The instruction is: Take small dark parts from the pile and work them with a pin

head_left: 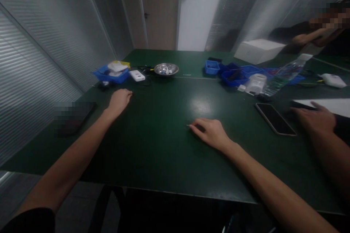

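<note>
My left hand rests on the dark green table at the left, fingers curled under, with nothing visible in it. My right hand lies near the table's middle, fingers pinched round a thin, small object whose pale tip sticks out to the left; I cannot make out what it is. A metal bowl stands at the back, beyond both hands.
A blue tray with white parts and a white device sit back left. Several blue bins, a water bottle and a phone lie to the right. Another person's hand rests at right. A dark phone lies far left.
</note>
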Available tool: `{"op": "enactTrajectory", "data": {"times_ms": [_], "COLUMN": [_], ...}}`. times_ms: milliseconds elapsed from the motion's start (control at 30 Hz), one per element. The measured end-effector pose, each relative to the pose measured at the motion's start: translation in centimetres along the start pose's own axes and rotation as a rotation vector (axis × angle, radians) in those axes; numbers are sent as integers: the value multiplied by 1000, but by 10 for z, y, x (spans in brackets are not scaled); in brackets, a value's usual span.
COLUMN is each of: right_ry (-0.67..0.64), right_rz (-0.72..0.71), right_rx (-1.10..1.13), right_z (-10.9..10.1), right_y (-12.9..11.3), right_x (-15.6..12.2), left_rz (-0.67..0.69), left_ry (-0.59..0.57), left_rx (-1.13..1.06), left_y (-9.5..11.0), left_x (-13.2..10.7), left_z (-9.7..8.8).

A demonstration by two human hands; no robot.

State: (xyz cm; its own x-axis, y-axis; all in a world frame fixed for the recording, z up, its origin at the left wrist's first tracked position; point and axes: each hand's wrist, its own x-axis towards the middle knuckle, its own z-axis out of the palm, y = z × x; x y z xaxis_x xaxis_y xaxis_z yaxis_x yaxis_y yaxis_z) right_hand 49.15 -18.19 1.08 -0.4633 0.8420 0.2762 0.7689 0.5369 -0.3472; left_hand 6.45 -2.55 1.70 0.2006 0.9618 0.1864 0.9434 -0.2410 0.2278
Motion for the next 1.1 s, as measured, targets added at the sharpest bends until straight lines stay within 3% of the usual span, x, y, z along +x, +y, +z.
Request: {"op": "enactTrajectory", "data": {"times_ms": [100,233,300,367,633,900,1100], "right_ry": [-5,-5,-3,-4,-6,53,111], "right_rz": [-5,-16,-35,-61,-99,-123,-17], "right_rx": [-11,-16,-21,-19,13,85,76], "right_z": [0,0,0,0,1,13,5], "right_y": [0,1,0,0,1,-21,-5], "right_x": [0,-1,-1,-1,-2,9,1], "left_rz": [210,508,575,583,586,591,611], "left_ry": [-60,-237,-272,-279,-267,-249,-174], "left_rx": [-258,-562,-609,-625,-678,-652,-561], "left_y": [49,137,170,187,185,187,187], "left_x": [-10,-45,-63,-75,-78,-80,-79], "left_z": [10,29,36,39,41,41,34]}}
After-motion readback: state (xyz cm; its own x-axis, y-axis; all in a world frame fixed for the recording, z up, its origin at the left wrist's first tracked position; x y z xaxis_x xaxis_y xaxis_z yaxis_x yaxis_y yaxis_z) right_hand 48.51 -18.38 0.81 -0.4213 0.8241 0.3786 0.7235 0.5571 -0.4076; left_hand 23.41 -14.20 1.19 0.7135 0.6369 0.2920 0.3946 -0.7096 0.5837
